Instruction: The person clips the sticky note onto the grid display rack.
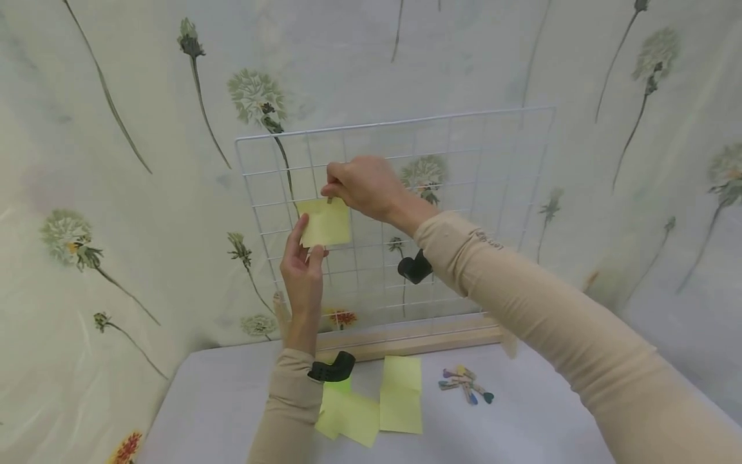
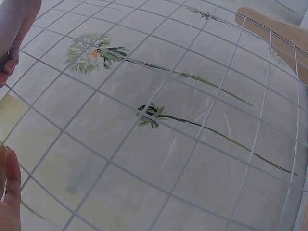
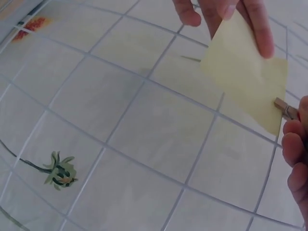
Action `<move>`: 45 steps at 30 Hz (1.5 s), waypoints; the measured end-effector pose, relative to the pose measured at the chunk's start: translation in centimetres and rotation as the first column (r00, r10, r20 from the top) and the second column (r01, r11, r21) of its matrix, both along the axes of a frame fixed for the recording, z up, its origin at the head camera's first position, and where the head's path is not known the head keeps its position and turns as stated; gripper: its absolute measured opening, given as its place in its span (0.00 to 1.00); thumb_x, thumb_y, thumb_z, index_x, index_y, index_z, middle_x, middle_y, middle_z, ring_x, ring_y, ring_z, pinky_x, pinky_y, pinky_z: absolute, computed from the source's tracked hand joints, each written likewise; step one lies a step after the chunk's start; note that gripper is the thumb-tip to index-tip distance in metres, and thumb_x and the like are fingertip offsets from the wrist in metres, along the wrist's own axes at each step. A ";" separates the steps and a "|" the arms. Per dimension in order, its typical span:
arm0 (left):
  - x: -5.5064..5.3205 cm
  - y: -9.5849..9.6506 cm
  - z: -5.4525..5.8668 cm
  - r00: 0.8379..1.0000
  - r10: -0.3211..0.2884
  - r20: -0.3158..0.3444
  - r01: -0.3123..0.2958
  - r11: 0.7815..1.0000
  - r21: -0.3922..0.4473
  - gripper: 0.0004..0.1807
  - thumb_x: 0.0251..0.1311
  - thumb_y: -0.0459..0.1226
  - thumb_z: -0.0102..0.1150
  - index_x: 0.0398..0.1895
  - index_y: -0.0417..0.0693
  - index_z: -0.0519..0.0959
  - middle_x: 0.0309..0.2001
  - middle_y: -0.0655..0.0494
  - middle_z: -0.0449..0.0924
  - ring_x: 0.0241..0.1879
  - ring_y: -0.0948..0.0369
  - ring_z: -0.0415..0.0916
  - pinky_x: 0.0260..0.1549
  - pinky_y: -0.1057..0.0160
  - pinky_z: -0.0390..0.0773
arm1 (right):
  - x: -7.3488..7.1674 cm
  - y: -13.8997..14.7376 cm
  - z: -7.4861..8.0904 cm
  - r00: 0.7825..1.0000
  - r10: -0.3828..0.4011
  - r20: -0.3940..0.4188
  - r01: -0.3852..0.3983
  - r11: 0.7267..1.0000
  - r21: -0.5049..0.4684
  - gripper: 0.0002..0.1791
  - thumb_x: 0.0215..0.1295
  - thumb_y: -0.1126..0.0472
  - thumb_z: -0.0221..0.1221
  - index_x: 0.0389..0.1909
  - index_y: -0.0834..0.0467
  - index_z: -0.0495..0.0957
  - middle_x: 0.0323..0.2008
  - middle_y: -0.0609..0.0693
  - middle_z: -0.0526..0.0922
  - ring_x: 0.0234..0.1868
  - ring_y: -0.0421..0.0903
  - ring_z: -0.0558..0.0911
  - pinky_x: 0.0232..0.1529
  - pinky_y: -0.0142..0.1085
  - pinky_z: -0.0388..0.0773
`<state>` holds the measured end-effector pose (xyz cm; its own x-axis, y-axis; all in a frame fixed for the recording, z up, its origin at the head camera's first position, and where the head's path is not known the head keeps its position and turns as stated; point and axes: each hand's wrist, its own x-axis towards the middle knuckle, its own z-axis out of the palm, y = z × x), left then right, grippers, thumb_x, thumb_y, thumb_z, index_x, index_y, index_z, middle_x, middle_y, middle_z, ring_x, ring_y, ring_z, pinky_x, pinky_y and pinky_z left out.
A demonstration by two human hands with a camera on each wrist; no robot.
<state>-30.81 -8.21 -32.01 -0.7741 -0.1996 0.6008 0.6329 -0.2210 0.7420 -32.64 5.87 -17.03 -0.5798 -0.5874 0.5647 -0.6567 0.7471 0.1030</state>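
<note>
A yellow sticky note (image 1: 326, 223) lies against the upper left part of a white wire grid (image 1: 371, 270). My left hand (image 1: 303, 277) holds the note by its lower left part, with thumb and index finger on it and other fingers behind. At the note's top edge my right hand (image 1: 371, 188) pinches a small wooden clothespin (image 3: 286, 109). The clothespin's tip sits over the paper's edge in the right wrist view; whether it also bites the wire I cannot tell. Only slivers of both hands and the note (image 2: 10, 114) appear in the left wrist view.
The grid stands in a wooden base (image 1: 406, 343) on a white table (image 1: 226, 399). Several more yellow notes (image 1: 401, 406) lie before it, beside a small pile of clothespins (image 1: 466, 384) with coloured ends. A flower-patterned sheet (image 1: 145, 129) hangs behind.
</note>
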 end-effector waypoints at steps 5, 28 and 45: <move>0.0 0.1 0.0 1.000 -0.003 -0.012 0.003 1.000 0.000 0.29 0.62 0.25 0.47 0.66 0.56 0.67 0.67 0.56 0.64 0.48 0.61 0.73 0.39 0.72 0.76 | -0.1 0.1 0.2 1.000 -0.008 0.004 0.008 1.000 -0.001 0.13 0.65 0.50 0.56 0.34 0.55 0.81 0.27 0.47 0.85 0.22 0.44 0.78 0.25 0.35 0.73; 0.3 0.1 -0.1 1.000 -0.014 -0.027 0.014 1.000 -0.005 0.28 0.62 0.26 0.47 0.66 0.52 0.66 0.67 0.55 0.63 0.48 0.59 0.71 0.38 0.72 0.75 | 0.4 -0.2 0.5 0.991 -0.041 0.128 0.041 0.999 0.004 0.15 0.67 0.51 0.55 0.47 0.56 0.80 0.31 0.48 0.86 0.25 0.40 0.80 0.27 0.32 0.75; 1.6 -1.1 -0.6 0.997 0.077 -0.015 -0.078 0.993 -0.088 0.29 0.62 0.25 0.45 0.66 0.56 0.67 0.67 0.64 0.64 0.59 0.56 0.68 0.41 0.70 0.78 | 1.6 1.0 -0.6 0.994 0.106 0.009 -0.102 0.980 -0.173 0.07 0.67 0.58 0.55 0.40 0.54 0.79 0.22 0.46 0.81 0.18 0.40 0.75 0.21 0.31 0.69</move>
